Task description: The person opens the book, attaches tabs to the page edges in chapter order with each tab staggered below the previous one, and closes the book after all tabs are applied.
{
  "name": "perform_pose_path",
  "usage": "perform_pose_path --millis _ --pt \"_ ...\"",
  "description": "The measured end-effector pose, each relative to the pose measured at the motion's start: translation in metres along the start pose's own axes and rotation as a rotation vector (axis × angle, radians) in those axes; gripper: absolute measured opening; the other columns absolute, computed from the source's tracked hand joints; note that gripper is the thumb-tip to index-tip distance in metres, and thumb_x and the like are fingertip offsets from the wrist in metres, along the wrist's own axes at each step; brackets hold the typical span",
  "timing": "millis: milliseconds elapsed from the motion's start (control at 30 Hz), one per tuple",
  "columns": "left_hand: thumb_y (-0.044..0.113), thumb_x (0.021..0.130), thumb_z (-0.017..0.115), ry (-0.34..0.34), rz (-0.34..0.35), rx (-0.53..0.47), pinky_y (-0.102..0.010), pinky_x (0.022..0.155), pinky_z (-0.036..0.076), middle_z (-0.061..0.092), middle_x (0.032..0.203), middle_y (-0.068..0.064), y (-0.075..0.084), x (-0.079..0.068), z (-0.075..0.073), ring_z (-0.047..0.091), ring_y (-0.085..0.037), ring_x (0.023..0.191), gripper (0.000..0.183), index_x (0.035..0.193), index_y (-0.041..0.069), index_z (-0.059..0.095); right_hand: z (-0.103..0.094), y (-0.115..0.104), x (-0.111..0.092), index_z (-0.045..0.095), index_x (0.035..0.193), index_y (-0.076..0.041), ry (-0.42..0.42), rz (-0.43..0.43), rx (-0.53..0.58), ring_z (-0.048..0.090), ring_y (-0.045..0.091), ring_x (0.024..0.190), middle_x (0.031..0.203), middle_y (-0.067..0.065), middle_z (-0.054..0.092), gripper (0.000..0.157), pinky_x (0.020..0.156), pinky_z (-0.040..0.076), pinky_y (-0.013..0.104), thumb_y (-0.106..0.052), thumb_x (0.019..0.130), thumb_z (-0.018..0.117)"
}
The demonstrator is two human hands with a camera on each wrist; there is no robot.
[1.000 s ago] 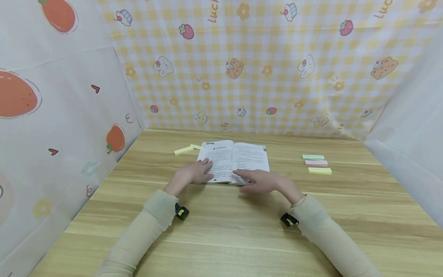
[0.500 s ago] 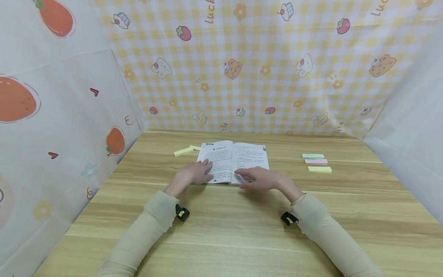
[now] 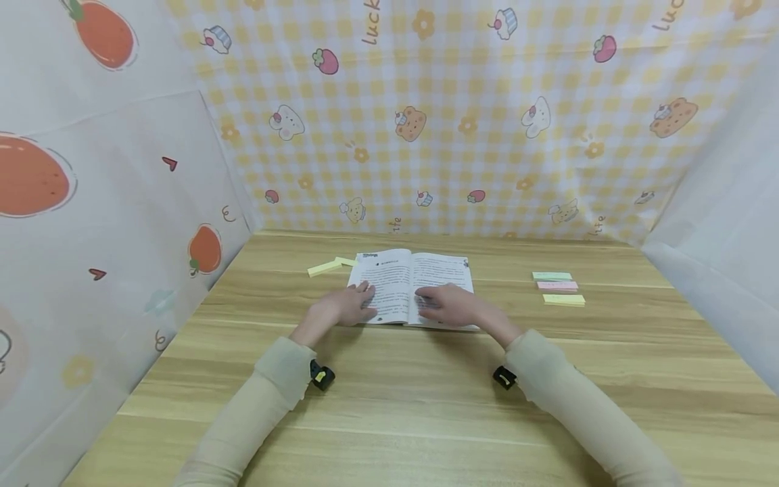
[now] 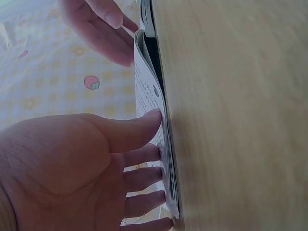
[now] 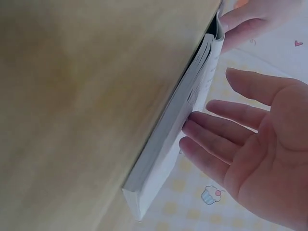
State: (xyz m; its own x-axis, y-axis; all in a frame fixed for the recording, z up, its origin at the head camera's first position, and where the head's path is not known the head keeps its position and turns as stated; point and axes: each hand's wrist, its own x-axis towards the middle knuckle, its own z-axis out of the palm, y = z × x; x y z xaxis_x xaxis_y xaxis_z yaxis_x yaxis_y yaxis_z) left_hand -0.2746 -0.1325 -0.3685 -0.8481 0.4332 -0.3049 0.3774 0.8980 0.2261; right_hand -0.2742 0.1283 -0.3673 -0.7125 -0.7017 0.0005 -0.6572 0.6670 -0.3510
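An open book (image 3: 389, 277) with printed pages lies flat on the wooden table in the head view. My left hand (image 3: 349, 306) rests on the lower left page with its fingers spread. In the left wrist view the thumb (image 4: 139, 129) and fingertips of that hand press on the page near its edge. Over the lower right page is my right hand (image 3: 453, 308), palm down. The right wrist view has this hand (image 5: 260, 149) with extended, slightly bent fingers, fingertips at the page surface. Neither hand grips anything.
Yellow sticky-note strips (image 3: 324, 268) lie at the book's upper left. To the right are green (image 3: 552, 276), pink (image 3: 556, 286) and yellow (image 3: 563, 299) sticky-note pads in a column. A checked cloth (image 3: 450, 155) hangs behind the table (image 3: 389, 406).
My right hand has shifted slightly right and farther up onto the right page, and the book's lower right corner now shows beside it. The left hand stays in place on the left page.
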Motion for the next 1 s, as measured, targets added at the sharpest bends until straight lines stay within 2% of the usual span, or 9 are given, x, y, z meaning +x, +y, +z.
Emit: perform_pose_path --millis 67,233,433,733,1000 --pt "0.035 0.107 0.046 -0.001 -0.003 -0.001 -0.052 0.120 0.021 0.019 0.164 -0.021 0.000 0.000 0.000 0.021 -0.042 0.149 0.064 0.158 0.002 0.028 -0.002 0.000 0.003 0.056 0.137 0.007 -0.011 0.016 -0.006 0.062 0.035 0.118 0.130 0.024 0.064 0.044 0.103 0.047 0.048 -0.019 0.101 0.060" --pt "0.035 0.107 0.046 -0.003 -0.009 -0.002 -0.051 0.120 0.021 0.019 0.164 -0.021 0.000 0.000 0.000 0.021 -0.041 0.149 0.064 0.158 0.001 0.028 -0.006 0.001 0.012 0.054 0.138 0.008 -0.022 0.060 -0.023 0.061 0.036 0.120 0.131 0.024 0.063 0.046 0.105 0.045 0.048 -0.018 0.101 0.060" --pt "0.034 0.107 0.047 -0.002 -0.008 -0.012 -0.052 0.120 0.021 0.019 0.164 -0.021 0.000 -0.001 -0.001 0.021 -0.042 0.149 0.064 0.158 0.001 0.028 -0.006 0.007 0.026 0.053 0.140 0.006 -0.027 0.125 -0.037 0.055 0.037 0.128 0.136 0.024 0.059 0.047 0.109 0.042 0.047 -0.019 0.101 0.060" --pt "0.035 0.106 0.048 -0.005 -0.012 -0.021 -0.052 0.120 0.020 0.019 0.164 -0.021 0.001 -0.002 0.000 0.020 -0.041 0.150 0.064 0.158 0.002 0.029 -0.010 0.012 0.042 0.044 0.149 0.003 -0.075 0.200 -0.045 0.046 0.038 0.137 0.146 0.023 0.051 0.056 0.116 0.034 0.046 -0.025 0.103 0.056" --pt "0.035 0.107 0.047 0.001 -0.009 -0.005 -0.053 0.120 0.021 0.019 0.164 -0.020 -0.001 0.001 0.002 0.020 -0.041 0.150 0.064 0.158 0.003 0.029 -0.012 0.019 0.056 0.041 0.152 0.001 -0.094 0.241 -0.001 0.039 0.036 0.143 0.152 0.021 0.045 0.057 0.118 0.029 0.047 -0.028 0.104 0.055"
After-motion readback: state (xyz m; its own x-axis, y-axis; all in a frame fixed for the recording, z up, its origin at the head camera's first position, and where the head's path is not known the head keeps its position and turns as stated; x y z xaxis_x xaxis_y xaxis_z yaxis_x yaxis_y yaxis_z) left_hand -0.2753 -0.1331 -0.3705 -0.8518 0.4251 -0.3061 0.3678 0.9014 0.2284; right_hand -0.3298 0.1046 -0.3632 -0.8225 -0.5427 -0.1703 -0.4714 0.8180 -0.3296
